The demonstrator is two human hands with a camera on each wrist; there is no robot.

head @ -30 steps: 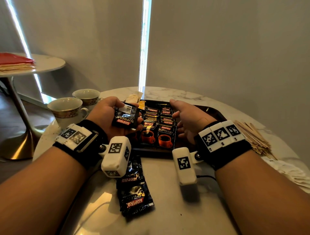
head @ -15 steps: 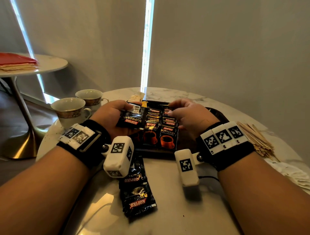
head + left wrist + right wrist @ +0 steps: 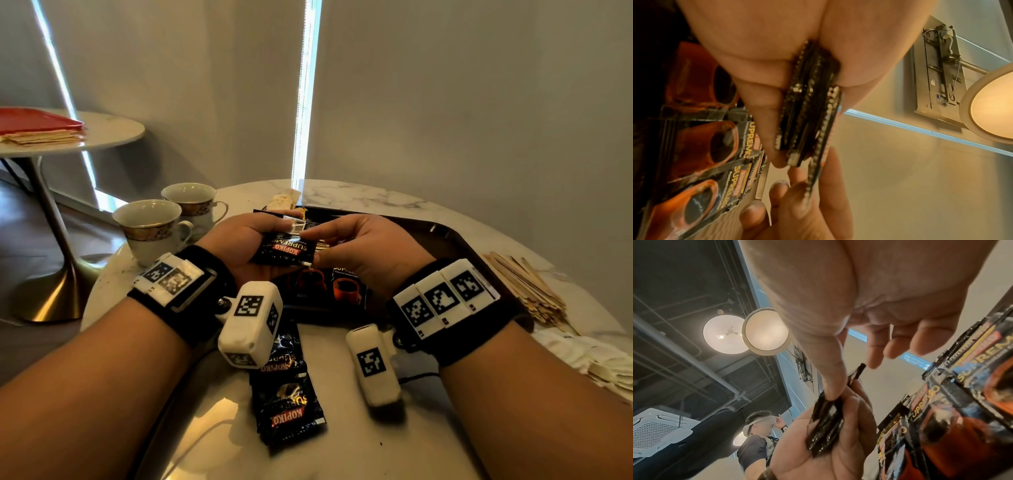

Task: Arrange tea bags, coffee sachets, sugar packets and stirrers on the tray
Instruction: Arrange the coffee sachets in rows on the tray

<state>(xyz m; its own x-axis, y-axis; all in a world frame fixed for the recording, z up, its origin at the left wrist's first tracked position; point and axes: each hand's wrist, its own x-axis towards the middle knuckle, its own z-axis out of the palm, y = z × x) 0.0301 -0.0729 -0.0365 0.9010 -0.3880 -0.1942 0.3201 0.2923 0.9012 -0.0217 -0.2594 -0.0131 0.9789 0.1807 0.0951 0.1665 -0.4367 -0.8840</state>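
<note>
The left hand (image 3: 246,243) curls round a small stack of shiny black coffee sachets (image 3: 284,248), held flat over the dark tray's (image 3: 455,240) left side. The right hand (image 3: 363,246) pinches the top sachet at its edge with thumb and finger, other fingers loose. More flat sachets (image 3: 329,291) lie in rows in the tray. Thin wooden stirrers (image 3: 524,287) are piled by the round marble worktop's (image 3: 359,198) right edge.

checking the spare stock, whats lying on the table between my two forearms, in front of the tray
A loose pile of black coffee sachets lies on the table, just before the tray. The head view shows it, partly hidden by the left wrist camera.
</note>
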